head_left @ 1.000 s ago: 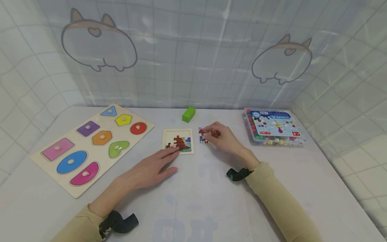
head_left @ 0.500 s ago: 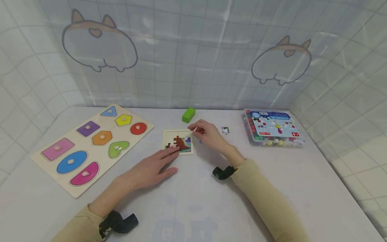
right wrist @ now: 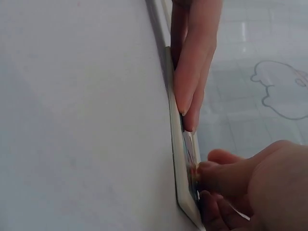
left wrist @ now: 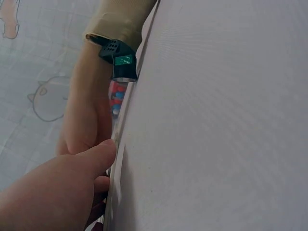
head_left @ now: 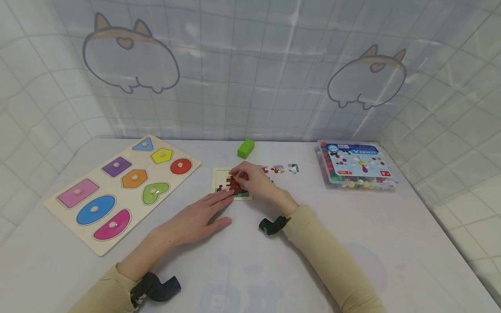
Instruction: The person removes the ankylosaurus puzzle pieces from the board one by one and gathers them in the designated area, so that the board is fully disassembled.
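Note:
A small jigsaw puzzle with a brown dinosaur picture sits partly filled in a pale wooden frame on the table. My left hand lies flat with straight fingers, their tips touching the puzzle's lower left side. Over the puzzle's upper right, my right hand has thumb and fingertips pinched together, low against the picture. A bit of colour at the fingertips in the right wrist view looks like a puzzle piece, mostly hidden and blurred. Loose puzzle pieces lie in a row just beyond the right hand.
A wooden shape board with knobbed coloured shapes lies at the left. Behind the puzzle stands a green block. A clear plastic box of coloured parts sits at the back right. Curtain-like sheets with animal drawings surround the table.
My right hand has moved left, from the loose pieces to the puzzle, uncovering the row of pieces. The left hand has stayed in place.

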Motion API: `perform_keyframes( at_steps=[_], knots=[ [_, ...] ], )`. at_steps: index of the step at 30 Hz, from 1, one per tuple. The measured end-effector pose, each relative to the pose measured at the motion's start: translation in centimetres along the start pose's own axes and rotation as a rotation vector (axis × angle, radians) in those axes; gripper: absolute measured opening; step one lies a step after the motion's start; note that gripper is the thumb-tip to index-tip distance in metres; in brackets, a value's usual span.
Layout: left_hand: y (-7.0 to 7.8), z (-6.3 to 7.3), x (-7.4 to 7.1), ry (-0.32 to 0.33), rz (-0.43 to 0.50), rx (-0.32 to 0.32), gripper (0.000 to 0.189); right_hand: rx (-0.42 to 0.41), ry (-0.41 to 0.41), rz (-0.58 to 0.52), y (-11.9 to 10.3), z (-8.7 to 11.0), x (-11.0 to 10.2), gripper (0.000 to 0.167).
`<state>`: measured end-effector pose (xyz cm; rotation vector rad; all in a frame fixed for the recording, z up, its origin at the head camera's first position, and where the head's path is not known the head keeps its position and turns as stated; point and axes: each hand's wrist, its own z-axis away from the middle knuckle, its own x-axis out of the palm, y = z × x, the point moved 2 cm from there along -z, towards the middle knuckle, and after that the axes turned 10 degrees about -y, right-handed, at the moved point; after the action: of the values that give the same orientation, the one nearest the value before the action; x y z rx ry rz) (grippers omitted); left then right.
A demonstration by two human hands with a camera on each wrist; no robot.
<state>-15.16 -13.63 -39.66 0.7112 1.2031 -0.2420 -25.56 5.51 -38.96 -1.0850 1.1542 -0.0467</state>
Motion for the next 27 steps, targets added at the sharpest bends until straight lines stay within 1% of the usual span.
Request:
perform_keyframes(
  at_steps=[4,9,14,27],
  knots=[
    [0.12,-0.06,-0.12,0.001,-0.007,0.008,0.069,0.006,0.002,0.016,0.21,0.06,0.25,0.027],
    [0.18,0.00,-0.17,-0.002,-0.002,0.005,0.068,0.020,-0.018,0.038,0.28,0.06,0.49,0.028],
    [0.16,0.08,-0.05,-0.009,0.011,0.002,0.068,0.027,-0.033,0.051,0.10,0.17,0.59,0.028],
    [0.17,0.02,-0.05,-0.014,0.009,-0.002,0.069,0.054,-0.053,0.078,-0.47,0.20,0.57,0.030]
  ],
)
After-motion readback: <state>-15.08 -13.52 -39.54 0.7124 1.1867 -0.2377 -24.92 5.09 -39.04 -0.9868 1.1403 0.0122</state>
